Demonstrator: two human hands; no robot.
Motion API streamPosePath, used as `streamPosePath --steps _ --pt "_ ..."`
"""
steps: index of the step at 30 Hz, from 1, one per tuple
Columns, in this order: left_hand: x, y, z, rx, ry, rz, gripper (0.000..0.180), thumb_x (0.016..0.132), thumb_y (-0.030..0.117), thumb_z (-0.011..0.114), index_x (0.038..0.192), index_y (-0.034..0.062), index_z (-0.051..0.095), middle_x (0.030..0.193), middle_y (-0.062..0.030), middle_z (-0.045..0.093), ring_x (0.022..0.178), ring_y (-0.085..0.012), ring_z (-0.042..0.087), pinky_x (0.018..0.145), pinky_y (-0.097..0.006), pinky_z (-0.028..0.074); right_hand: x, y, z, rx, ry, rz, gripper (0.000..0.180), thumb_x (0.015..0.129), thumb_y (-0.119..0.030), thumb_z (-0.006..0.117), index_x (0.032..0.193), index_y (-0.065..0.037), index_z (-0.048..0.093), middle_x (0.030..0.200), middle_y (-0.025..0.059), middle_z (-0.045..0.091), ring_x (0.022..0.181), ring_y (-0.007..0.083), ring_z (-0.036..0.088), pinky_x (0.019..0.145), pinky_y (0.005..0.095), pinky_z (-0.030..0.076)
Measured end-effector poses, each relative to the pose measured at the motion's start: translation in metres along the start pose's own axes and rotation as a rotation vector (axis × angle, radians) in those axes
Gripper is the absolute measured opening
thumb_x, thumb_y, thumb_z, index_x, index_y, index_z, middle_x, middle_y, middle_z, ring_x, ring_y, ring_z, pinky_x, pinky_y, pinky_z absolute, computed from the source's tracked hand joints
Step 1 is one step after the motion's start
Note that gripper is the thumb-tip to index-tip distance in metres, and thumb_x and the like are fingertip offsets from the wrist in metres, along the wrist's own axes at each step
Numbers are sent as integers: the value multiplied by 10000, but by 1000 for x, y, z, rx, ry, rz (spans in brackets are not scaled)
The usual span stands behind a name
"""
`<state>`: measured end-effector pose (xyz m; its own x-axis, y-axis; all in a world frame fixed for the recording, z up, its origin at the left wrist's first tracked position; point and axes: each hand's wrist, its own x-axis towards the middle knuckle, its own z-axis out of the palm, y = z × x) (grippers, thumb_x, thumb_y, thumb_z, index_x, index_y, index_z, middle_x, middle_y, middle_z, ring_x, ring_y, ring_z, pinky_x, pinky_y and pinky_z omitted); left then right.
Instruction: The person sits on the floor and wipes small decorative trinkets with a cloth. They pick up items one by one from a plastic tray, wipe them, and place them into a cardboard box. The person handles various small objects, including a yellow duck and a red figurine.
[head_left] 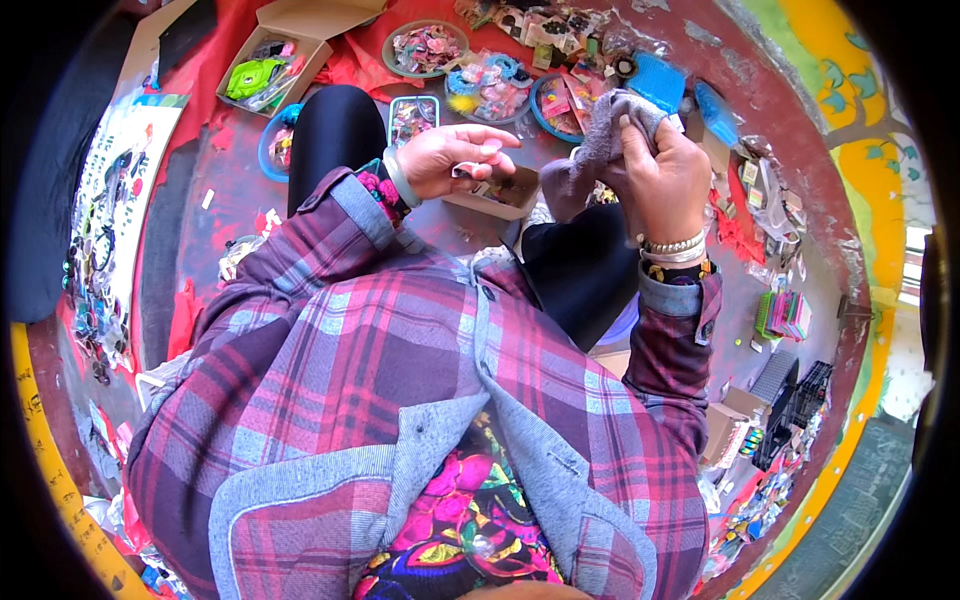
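left hand pinching small pale piece above small box; right hand gripping grey cloth beside box. judged: wiping stage; nxt needs piece brought to cloth.

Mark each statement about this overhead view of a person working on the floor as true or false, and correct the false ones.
1. The right hand grips a grey cloth. True.
2. The left hand is flat on the floor. False: it is raised, pinching a small item in its fingertips.
3. The open cardboard box holds a green object. True.
4. The person wears a plain white shirt. False: it is a purple plaid jacket.
5. Both wrists are bare. False: both carry bangles.
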<state>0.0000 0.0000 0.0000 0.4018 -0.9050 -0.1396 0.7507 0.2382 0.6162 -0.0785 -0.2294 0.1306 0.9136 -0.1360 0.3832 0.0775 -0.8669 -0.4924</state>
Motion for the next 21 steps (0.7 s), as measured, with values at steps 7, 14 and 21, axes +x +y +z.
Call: streamPosePath --steps 7,14,21 --pt "-9 5 8 20 101 16 347 871 97 524 1204 29 460 956 -84 610 625 -28 508 537 -153 393 11 21 4 1011 -313 536 242 867 -173 526 1011 10 591 939 77 622 794 139 589 696 264 469" --pt "-17 9 0 -15 97 67 378 850 84 537 1211 18 445 953 -91 612 634 -35 517 519 -151 393 15 -1 -36 1397 -174 783 271 897 -231 499 1045 -10 550 971 110 610 854 216 602 760 348 496" --pt "-22 12 1 6 118 107 396 839 78 532 1213 4 424 947 -85 594 655 -52 518 548 -163 412 -15 -42 -102 1275 154 281 412 830 -317 566 1118 -24 529 927 101 610 813 243 600 735 328 479"
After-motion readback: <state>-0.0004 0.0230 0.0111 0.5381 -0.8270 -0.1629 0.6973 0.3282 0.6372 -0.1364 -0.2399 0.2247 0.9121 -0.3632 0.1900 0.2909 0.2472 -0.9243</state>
